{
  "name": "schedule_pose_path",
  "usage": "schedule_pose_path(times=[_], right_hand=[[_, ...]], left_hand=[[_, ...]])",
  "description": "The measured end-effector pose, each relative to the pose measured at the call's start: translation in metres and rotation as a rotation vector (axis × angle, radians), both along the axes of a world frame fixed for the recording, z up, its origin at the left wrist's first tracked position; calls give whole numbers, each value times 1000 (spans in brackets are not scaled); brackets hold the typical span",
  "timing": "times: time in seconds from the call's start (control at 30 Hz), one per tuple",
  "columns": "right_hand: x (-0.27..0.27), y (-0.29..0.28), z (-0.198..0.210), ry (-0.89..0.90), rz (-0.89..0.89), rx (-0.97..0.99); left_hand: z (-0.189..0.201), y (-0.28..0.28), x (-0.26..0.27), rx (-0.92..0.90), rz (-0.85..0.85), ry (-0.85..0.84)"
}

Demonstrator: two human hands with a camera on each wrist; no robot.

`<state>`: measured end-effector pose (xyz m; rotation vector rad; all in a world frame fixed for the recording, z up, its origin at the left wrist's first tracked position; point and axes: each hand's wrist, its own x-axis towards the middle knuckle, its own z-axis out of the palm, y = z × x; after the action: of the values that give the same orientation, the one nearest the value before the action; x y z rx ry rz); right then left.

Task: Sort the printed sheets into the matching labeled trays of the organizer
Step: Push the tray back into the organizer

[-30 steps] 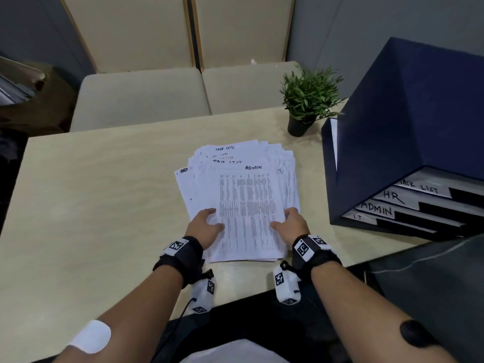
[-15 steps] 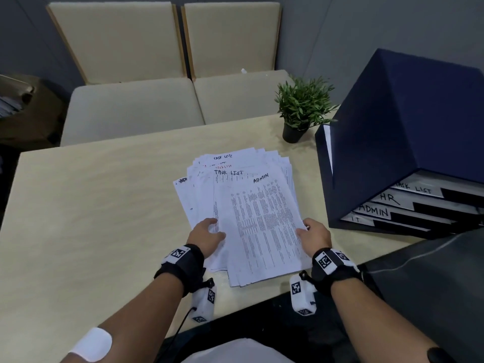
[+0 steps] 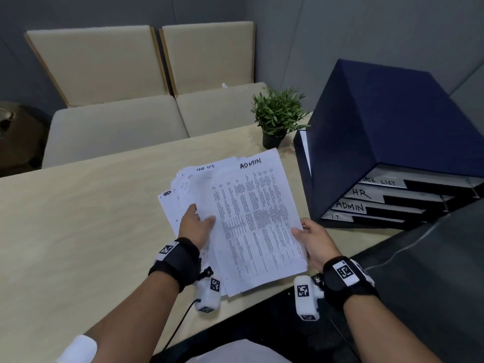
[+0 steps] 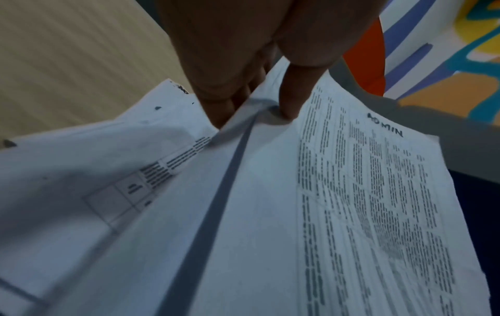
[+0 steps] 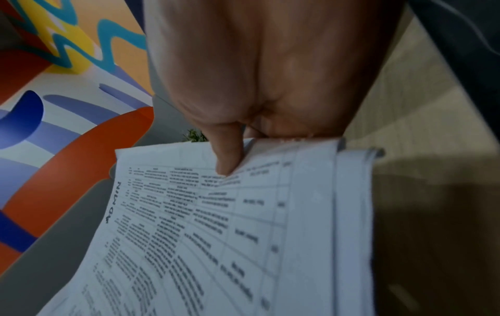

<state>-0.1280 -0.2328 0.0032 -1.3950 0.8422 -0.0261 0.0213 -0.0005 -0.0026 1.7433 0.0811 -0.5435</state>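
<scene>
A fanned stack of printed sheets (image 3: 183,195) is raised off the table edge, tilted, between both hands. Its top sheet (image 3: 256,218) is a dense table headed "ADMIN". My left hand (image 3: 196,226) grips the stack's left side; in the left wrist view its thumb (image 4: 292,96) presses on the ADMIN sheet (image 4: 351,192), with fingers under it. My right hand (image 3: 314,239) pinches the right edge, thumb (image 5: 227,154) on top of the ADMIN sheet (image 5: 216,224). The dark blue organizer (image 3: 379,121) stands at the right, with trays labeled TASK LIST, HR, ADMIN (image 3: 351,206) and IT.
A small potted plant (image 3: 277,113) stands on the light wooden table (image 3: 78,231) just left of the organizer. Two beige chairs (image 3: 117,127) sit behind the table's far edge. A dark surface lies at the lower right, in front of the organizer.
The stack lay flat on the table under both hands; now both hands have gripped it and lifted it, turning its top toward the organizer.
</scene>
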Motion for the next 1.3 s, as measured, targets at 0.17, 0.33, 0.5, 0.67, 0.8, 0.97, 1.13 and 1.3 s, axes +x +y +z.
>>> schedule_pose_path(times=[0.17,0.33,0.5,0.67,0.8,0.97,1.13,1.3], right_hand=[[-18,-15,2,-8,60,86],[-37,-36,14,-54,36,102],[-72,-69,9,-52,-29,84],[-120,-106,5,9,-91,63],[-150,-138,5,46,-170,41],[-171,-174,10,51,-235,16],[-177,-204,11,42,-284,40],[-168,-231,18,-38,-348,124]], left_hand=[[12,-9,-9,-39,-101,-55],[21,-36,-30,-40,-260,6],[23,-78,-63,-80,-279,82],[4,-126,-97,-13,-305,135],[16,-167,-132,26,-300,130],[15,-207,-157,63,-294,96],[14,-230,-176,51,-342,101],[11,-241,-189,87,-332,67]])
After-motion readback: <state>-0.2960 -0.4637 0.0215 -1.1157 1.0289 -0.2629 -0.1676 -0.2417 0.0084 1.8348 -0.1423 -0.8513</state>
